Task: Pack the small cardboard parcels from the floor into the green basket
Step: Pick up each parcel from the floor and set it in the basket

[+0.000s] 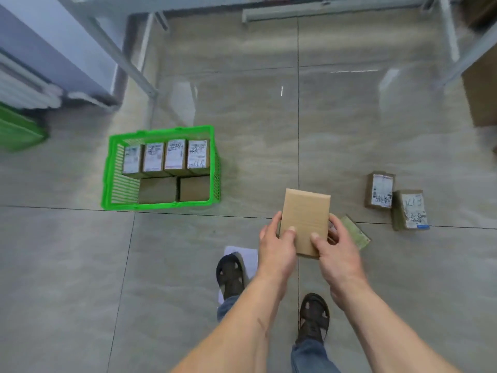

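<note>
A plain brown cardboard parcel (305,219) is held above the floor at centre, my left hand (275,246) gripping its left edge and my right hand (336,249) its right edge. The green basket (161,205) stands on the floor to the left, apart from my hands. It holds several parcels: a back row with white labels (166,157) and two plain ones (174,188) in front. Two labelled parcels (379,191) (410,210) lie on the floor at the right. Another parcel (355,232) lies partly hidden behind my right hand.
My two feet in dark sandals (231,275) stand on grey tiles; a white sheet (248,258) lies under the left one. Metal rack legs (129,63) rise at the back left and right. A second green crate (18,130) sits far left, a large cardboard box (481,95) far right.
</note>
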